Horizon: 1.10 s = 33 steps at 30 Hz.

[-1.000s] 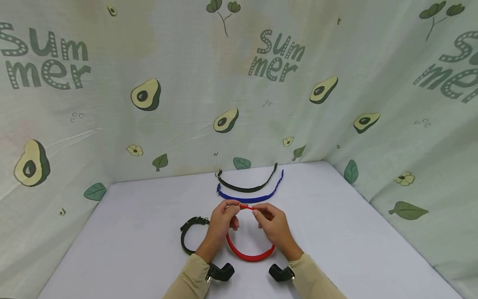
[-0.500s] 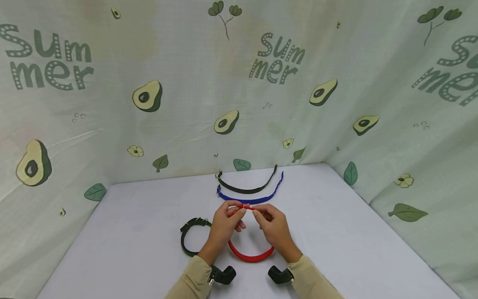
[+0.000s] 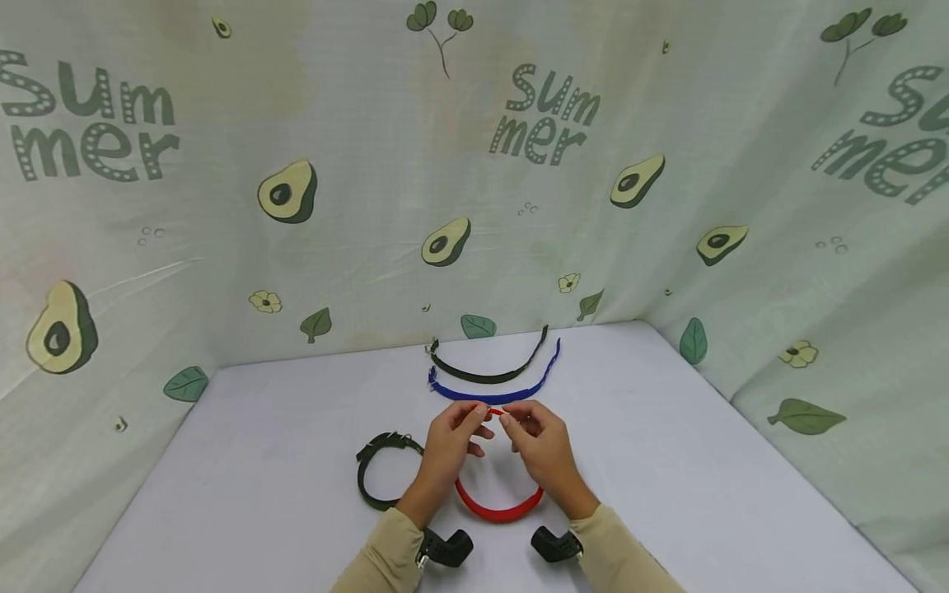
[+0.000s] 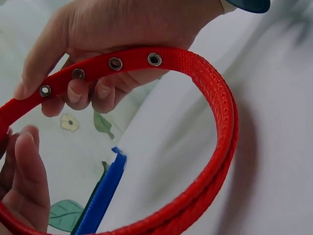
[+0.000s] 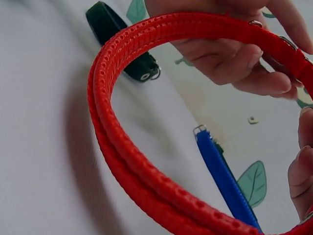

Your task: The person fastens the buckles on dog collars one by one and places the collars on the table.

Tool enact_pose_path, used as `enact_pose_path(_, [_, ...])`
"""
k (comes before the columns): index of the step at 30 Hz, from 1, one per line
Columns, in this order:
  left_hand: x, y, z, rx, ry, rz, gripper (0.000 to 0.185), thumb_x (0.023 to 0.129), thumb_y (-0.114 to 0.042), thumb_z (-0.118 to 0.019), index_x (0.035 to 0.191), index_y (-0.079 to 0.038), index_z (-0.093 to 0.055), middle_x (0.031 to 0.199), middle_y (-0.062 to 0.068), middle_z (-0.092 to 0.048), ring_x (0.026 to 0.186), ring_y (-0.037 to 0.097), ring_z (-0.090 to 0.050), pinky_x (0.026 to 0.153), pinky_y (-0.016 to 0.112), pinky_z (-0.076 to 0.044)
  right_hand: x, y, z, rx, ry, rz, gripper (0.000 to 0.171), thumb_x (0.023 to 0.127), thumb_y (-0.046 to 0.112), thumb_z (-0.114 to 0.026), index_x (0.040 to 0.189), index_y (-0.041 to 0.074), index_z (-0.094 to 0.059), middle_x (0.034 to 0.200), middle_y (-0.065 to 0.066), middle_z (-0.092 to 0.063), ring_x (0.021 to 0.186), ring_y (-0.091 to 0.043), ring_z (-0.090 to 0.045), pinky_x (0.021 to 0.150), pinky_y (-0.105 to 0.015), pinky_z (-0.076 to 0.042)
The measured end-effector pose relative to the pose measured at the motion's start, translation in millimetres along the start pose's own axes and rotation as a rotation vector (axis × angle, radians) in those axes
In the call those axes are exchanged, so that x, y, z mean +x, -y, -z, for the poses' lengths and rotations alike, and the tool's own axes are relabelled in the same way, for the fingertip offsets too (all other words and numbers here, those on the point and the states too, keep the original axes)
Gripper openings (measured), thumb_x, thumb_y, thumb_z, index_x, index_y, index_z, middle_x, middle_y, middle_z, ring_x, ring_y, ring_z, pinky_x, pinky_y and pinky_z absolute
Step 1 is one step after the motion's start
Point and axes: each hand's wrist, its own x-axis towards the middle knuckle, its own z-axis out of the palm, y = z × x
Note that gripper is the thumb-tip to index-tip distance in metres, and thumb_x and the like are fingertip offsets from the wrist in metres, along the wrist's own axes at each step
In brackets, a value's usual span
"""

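Observation:
A red collar (image 3: 498,515) hangs in a loop between my two hands, its padded lower part close over the table. My left hand (image 3: 440,449) pinches its buckle end; metal buckle parts (image 5: 288,43) show beside the fingers in the right wrist view. The other end, a flat strap (image 4: 95,70) with several metal eyelets, is pinched by my right hand (image 3: 547,453). Both hands are raised with fingertips near each other, and a short red stretch bridges them in the head view. Fingers partly hide the buckle and where the two ends meet.
A dark green collar (image 3: 361,482), buckled into a ring, lies left of my left forearm, partly covered by it. Beyond my hands a blue collar (image 3: 489,399) and another dark collar (image 3: 485,379) lie curved on the white table (image 3: 282,461). A printed curtain (image 3: 356,165) stands behind.
My left hand has shifted slightly right, toward the right hand, and the red stretch showing between them has shortened. The right hand has barely moved.

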Motion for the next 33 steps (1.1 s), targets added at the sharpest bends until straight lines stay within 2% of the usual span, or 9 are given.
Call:
enact_pose_path(5, [1.7, 6.6, 0.0, 0.024, -0.037, 0.005, 0.039, 0.096, -0.043, -0.067, 0.116, -0.009, -0.07, 0.098, 0.008, -0.067, 0.088, 0.026, -0.065, 0.068, 0.029, -0.055, -2.6, 4.7, -2.5, 0.017, -0.007, -0.016, 0.013, 0.095, 0.006, -0.069, 0.108, 0.006, -0.069, 0.083, -0.008, -0.063, 0.063, -0.018, -0.058, 0.055, -0.027, -0.051])
enact_pose_path(10, [-0.6, 10.2, 1.0, 0.057, -0.01, -0.002, 0.04, 0.094, -0.045, -0.069, 0.109, -0.008, -0.072, 0.096, 0.012, -0.068, 0.089, 0.033, -0.064, 0.068, 0.03, -0.054, -4.0, -1.3, -6.7, 0.031, 0.01, -0.027, 0.015, 0.095, 0.006, -0.069, 0.109, 0.009, -0.069, 0.084, -0.009, -0.065, 0.063, -0.023, -0.059, 0.057, -0.033, -0.053])
enact_pose_path(14, [0.5, 10.1, 0.5, 0.046, 0.031, -0.004, 0.04, 0.093, -0.043, -0.07, 0.108, -0.006, -0.071, 0.095, 0.009, -0.068, 0.09, 0.026, -0.063, 0.07, 0.03, -0.054, 0.8, -19.6, -7.2, 0.042, 0.02, -0.014, 0.016, 0.095, 0.01, -0.069, 0.112, 0.012, -0.069, 0.085, -0.008, -0.065, 0.063, -0.024, -0.059, 0.057, -0.033, -0.053])
enact_pose_path(18, [2.6, 9.5, -1.2, 0.027, 0.047, -0.007, 0.037, 0.096, -0.04, -0.067, 0.108, -0.005, -0.069, 0.096, 0.009, -0.067, 0.09, 0.021, -0.063, 0.07, 0.031, -0.055, 4.9, -27.8, -3.8, 0.074, 0.069, 0.002, 0.018, 0.099, 0.015, -0.065, 0.116, 0.011, -0.069, 0.083, -0.02, -0.062, 0.062, -0.021, -0.058, 0.054, -0.028, -0.051])
enact_pose_path(20, [1.9, 10.2, -2.7, 0.013, 0.049, -0.007, 0.037, 0.097, -0.039, -0.066, 0.109, -0.005, -0.066, 0.097, 0.01, -0.067, 0.091, 0.021, -0.064, 0.069, 0.031, -0.055, 5.2, -28.4, -1.8, 0.078, 0.095, -0.003, 0.018, 0.101, 0.019, -0.063, 0.117, 0.013, -0.069, 0.081, -0.021, -0.061, 0.061, -0.02, -0.057, 0.053, -0.027, -0.051])
enact_pose_path(26, [-0.5, 10.4, -5.4, -0.016, 0.043, -0.021, 0.035, 0.099, -0.038, -0.064, 0.106, -0.004, -0.061, 0.097, 0.009, -0.067, 0.089, 0.022, -0.066, 0.069, 0.031, -0.055, 7.5, -27.6, 2.8, 0.027, 0.167, -0.04, 0.022, 0.099, 0.029, -0.066, 0.113, 0.014, -0.073, 0.074, -0.008, -0.06, 0.057, -0.017, -0.054, 0.052, -0.025, -0.049])
enact_pose_path(33, [-1.9, 11.3, -5.4, -0.021, 0.01, -0.062, 0.03, 0.101, -0.033, -0.061, 0.106, -0.003, -0.063, 0.097, 0.008, -0.066, 0.089, 0.023, -0.065, 0.069, 0.031, -0.055, 10.0, -26.3, 5.7, 0.047, 0.208, -0.045, 0.02, 0.097, 0.027, -0.068, 0.109, 0.011, -0.071, 0.077, -0.011, -0.062, 0.059, -0.019, -0.056, 0.054, -0.027, -0.051])
